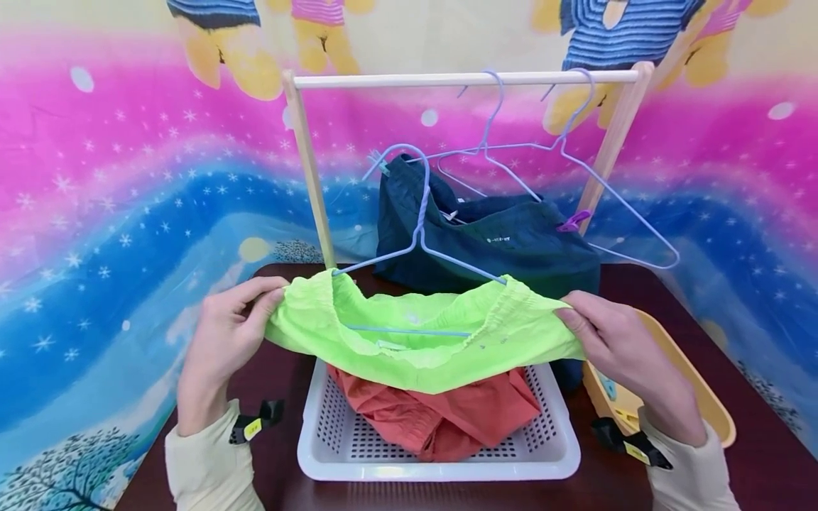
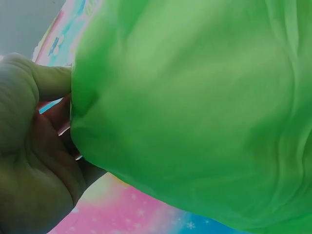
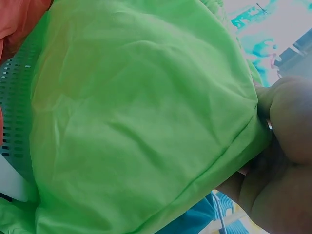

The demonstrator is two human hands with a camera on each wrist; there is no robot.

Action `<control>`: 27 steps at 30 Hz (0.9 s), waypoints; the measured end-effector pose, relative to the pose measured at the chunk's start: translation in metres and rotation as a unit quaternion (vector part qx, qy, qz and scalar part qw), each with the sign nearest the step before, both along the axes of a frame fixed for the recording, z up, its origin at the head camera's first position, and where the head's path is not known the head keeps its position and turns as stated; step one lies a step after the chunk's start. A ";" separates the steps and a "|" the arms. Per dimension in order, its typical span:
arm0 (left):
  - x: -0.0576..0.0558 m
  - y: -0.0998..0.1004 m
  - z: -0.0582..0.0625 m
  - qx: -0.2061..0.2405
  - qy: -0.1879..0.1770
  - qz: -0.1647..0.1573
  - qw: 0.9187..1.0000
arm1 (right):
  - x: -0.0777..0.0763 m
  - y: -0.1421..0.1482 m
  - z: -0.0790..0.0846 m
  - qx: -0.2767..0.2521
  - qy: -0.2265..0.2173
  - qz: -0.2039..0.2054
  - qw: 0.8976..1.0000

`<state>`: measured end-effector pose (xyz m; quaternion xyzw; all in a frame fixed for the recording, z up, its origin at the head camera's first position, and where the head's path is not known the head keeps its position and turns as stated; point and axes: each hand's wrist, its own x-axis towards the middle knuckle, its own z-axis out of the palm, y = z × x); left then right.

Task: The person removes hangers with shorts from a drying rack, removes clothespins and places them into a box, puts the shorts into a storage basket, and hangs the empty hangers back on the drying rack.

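Observation:
Bright green shorts (image 1: 422, 372) with a gathered elastic waist are stretched sideways between both hands. My left hand (image 1: 224, 330) pinches their left end between thumb and fingers; my right hand (image 1: 616, 344) pinches the right end. A light purple wire hanger (image 1: 420, 227) sits inside the waist, its shoulders at the gathered edge and its lower bar showing within the opening. Its hook stands up free in front of the rack. In the left wrist view the green cloth hides some fingertips of the left hand (image 2: 36, 131); the right wrist view shows the right hand (image 3: 287, 146) at the cloth's edge.
Below the shorts, a white perforated basket (image 1: 441, 471) holds red clothing (image 1: 441, 419). Behind stands a wooden rack (image 1: 409, 80) with two more hangers and dark teal clothing (image 1: 492, 238), a purple clip (image 1: 574, 221) on it. A yellow tray (image 1: 693, 369) with small items lies at right.

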<state>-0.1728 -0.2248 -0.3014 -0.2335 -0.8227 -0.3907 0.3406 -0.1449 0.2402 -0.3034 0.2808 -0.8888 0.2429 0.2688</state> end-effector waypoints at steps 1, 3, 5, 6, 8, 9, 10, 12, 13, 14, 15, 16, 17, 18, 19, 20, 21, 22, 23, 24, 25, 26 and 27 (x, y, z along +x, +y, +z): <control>0.001 0.000 0.000 -0.005 -0.002 0.002 1.000 | 0.000 0.000 0.000 0.000 0.001 0.000 1.000; 0.003 0.001 0.001 -0.015 -0.006 0.003 1.000 | 0.000 0.000 0.000 -0.001 0.002 -0.002 1.000; 0.006 0.001 0.002 -0.024 -0.011 0.006 1.000 | 0.001 -0.001 0.000 0.000 0.003 -0.002 1.000; 0.007 0.001 0.002 -0.030 -0.011 0.008 0.999 | 0.001 -0.001 0.000 0.001 0.004 -0.001 1.000; 0.008 0.001 0.002 -0.042 -0.012 0.005 0.999 | 0.001 -0.002 0.000 0.003 0.007 0.000 1.000; 0.009 0.002 0.003 -0.050 -0.012 0.002 0.999 | 0.001 -0.003 0.000 0.003 0.009 0.001 1.000; 0.009 0.003 0.003 -0.056 -0.013 -0.002 0.998 | 0.001 -0.003 0.000 0.003 0.009 0.002 1.000; 0.010 0.005 0.004 -0.070 -0.015 -0.007 0.997 | 0.001 -0.003 0.000 0.002 0.012 0.005 1.000; 0.011 0.006 0.004 -0.074 -0.018 -0.010 0.997 | 0.001 -0.003 0.000 0.000 0.013 0.005 1.000; 0.012 0.007 0.005 -0.078 -0.019 -0.011 0.997 | 0.001 -0.003 0.000 -0.001 0.014 0.004 1.000; 0.012 0.008 0.005 -0.081 -0.021 -0.010 0.996 | 0.002 -0.003 0.000 -0.001 0.014 0.002 1.000; 0.013 0.009 0.006 -0.084 -0.020 -0.006 0.996 | 0.002 -0.003 0.000 -0.002 0.014 0.000 1.000; 0.014 0.010 0.006 -0.088 -0.019 0.000 0.996 | 0.003 -0.003 -0.001 -0.003 0.014 -0.003 1.000; 0.015 0.011 0.007 -0.089 -0.016 0.005 0.996 | 0.004 -0.003 -0.001 -0.004 0.013 -0.006 1.000; 0.017 0.013 0.007 -0.090 -0.012 0.009 0.996 | 0.005 -0.004 -0.001 -0.004 0.013 -0.008 1.000; 0.018 0.014 0.008 -0.093 -0.007 0.012 0.996 | 0.005 -0.004 0.000 -0.001 0.015 -0.008 1.000; 0.019 0.017 0.008 -0.097 0.002 0.015 0.995 | 0.006 -0.005 0.000 0.000 0.014 -0.006 1.000; 0.019 0.019 0.009 -0.101 0.014 0.016 0.995 | 0.007 -0.006 0.000 0.002 0.013 0.000 1.000; 0.020 0.022 0.009 -0.106 0.027 0.017 0.994 | 0.007 -0.007 0.000 0.006 0.016 0.006 1.000; 0.019 0.025 0.009 -0.109 0.040 0.017 0.993 | 0.007 -0.009 0.000 0.008 0.019 0.013 1.000; 0.019 0.029 0.010 -0.112 0.053 0.017 0.992 | 0.008 -0.010 0.000 0.009 0.023 0.019 1.000; 0.018 0.032 0.009 -0.113 0.064 0.017 0.991 | 0.008 -0.011 0.001 0.010 0.027 0.026 0.999; 0.017 0.036 0.009 -0.113 0.074 0.015 0.991 | 0.008 -0.013 0.001 0.007 0.028 0.031 0.999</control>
